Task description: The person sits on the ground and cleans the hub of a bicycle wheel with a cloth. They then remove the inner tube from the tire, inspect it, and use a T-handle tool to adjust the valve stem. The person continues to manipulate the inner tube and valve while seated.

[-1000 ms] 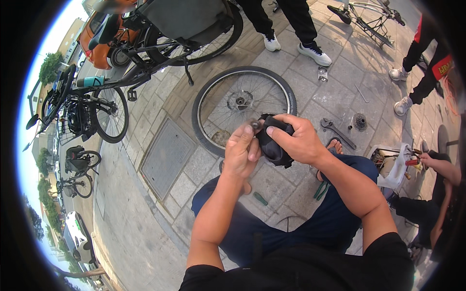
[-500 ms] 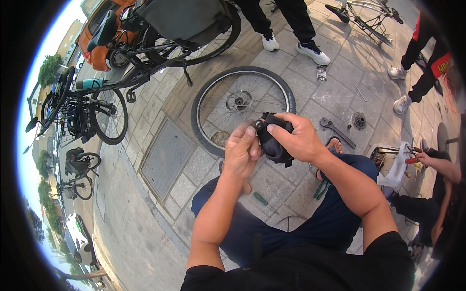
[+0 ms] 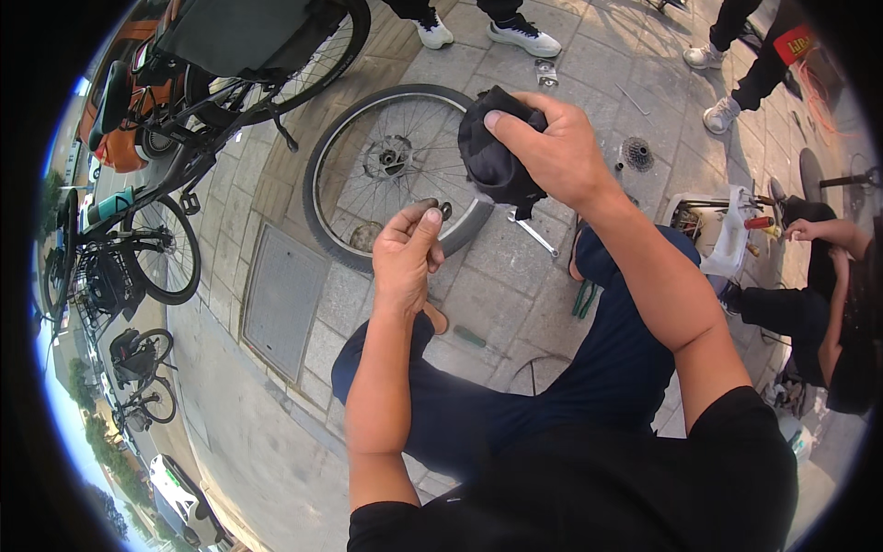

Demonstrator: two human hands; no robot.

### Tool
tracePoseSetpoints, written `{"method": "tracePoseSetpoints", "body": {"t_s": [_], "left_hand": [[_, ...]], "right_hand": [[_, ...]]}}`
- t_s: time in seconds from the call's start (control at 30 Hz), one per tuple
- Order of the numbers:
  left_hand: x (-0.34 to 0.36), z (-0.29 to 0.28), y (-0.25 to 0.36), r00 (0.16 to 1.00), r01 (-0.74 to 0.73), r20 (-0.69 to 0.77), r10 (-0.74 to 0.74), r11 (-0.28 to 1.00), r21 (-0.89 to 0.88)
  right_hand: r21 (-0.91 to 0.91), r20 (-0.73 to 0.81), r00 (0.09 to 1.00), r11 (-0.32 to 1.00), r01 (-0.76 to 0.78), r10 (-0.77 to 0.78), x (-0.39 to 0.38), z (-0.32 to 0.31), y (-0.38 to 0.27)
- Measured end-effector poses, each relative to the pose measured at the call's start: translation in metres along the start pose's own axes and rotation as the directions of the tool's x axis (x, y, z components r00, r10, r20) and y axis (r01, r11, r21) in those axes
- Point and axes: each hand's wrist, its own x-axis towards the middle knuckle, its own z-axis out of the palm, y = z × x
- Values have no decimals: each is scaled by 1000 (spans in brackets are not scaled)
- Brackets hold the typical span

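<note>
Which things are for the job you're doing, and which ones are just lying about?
In the job:
small dark round piece, held in the left hand
black fabric bundle, held in the right hand
probably the bicycle wheel, on the ground nearby

Seemingly just lying about:
silver spanner
green handle
toothed cogs
thin bent rod

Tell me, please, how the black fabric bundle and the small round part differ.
The black fabric bundle is larger than the small round part. The bundle looks creased; the part, rigid. The right hand grips the bundle; the left hand holds the part. Both are dark.
</note>
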Motion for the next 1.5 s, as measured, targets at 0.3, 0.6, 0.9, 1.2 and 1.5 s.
{"method": "tracePoseSetpoints", "body": {"t_s": [0.3, 0.6, 0.9, 1.2, 1.5], "left_hand": [[-13, 14, -20, 881, 40, 336, -333, 760, 649], [-8, 0, -36, 915, -394, 394, -88, 15, 919], [-5, 30, -28, 963, -21, 266, 44, 996, -88], [2, 25, -20, 941, -74, 316, 125, 983, -167], [0, 13, -20, 996, -58, 85, 38, 969, 239]], "right_hand": [[-27, -203, 979, 1000, 16, -21, 15, -39, -12], [32, -202, 979, 999, -18, 25, 13, -42, -22], [-148, 83, 988, 979, 140, -128, -48, 26, 30], [-32, 71, 996, 998, -58, 60, -22, 26, 27], [544, -292, 956, 829, 131, 41, 45, -75, 11]]}}
